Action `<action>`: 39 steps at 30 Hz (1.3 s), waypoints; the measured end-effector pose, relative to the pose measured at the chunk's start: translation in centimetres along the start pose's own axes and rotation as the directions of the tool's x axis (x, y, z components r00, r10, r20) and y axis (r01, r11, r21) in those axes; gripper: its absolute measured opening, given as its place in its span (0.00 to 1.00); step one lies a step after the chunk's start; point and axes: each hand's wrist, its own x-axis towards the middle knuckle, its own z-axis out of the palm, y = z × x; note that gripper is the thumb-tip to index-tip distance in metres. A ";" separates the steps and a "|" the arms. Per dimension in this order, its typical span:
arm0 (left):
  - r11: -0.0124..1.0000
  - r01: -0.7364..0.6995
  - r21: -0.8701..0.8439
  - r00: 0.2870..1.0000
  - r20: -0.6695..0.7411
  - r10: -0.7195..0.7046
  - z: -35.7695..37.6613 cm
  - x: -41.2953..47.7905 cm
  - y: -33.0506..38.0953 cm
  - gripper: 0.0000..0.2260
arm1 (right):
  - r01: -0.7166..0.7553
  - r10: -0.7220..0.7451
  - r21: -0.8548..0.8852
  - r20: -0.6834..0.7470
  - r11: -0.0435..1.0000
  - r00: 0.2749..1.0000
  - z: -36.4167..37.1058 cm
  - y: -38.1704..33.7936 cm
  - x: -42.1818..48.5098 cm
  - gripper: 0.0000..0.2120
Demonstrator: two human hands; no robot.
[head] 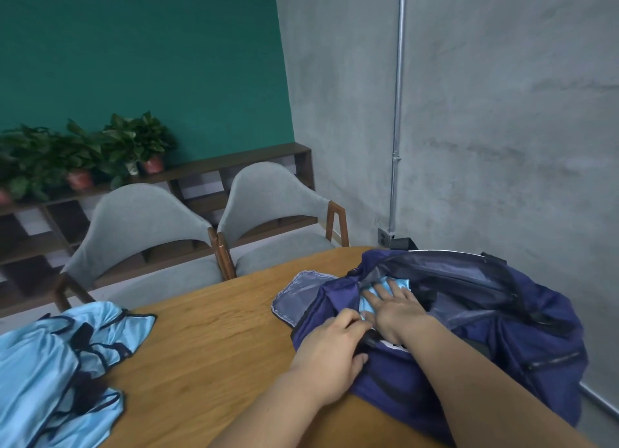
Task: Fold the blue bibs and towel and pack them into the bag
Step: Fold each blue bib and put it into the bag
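A navy bag [495, 317] lies open on the right of the wooden table [214, 347]. My right hand [397, 310] rests flat, fingers spread, on a folded light blue bib [366, 302] inside the bag's opening. My left hand [331, 350] grips the bag's near edge beside the zip. A loose pile of light blue bibs [57, 364] with dark trim lies unfolded at the table's left edge. I cannot pick out a towel.
Two grey upholstered chairs [147, 233] stand at the table's far side. Behind them a low wooden shelf [207, 179] carries potted plants [80, 153]. A concrete wall with a metal conduit [398, 112] runs close on the right.
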 end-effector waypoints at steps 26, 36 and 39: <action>0.793 0.556 0.250 0.831 -0.140 -0.538 -11.6 -20.7 -11.6 0.28 | 0.242 -0.263 -0.199 -0.088 0.950 0.961 -8.8 -31.1 -10.7 0.17; 0.469 0.874 0.125 0.483 -0.327 -0.812 -11.0 -32.0 -17.9 0.36 | 0.538 -0.537 0.031 -0.023 0.842 0.843 -1.8 -41.8 -11.1 0.30; 0.334 0.942 -0.032 0.312 -0.280 -0.908 -9.7 -34.3 -19.1 0.40 | 0.641 -0.637 0.179 -0.088 0.747 0.766 0.2 -43.5 -11.7 0.33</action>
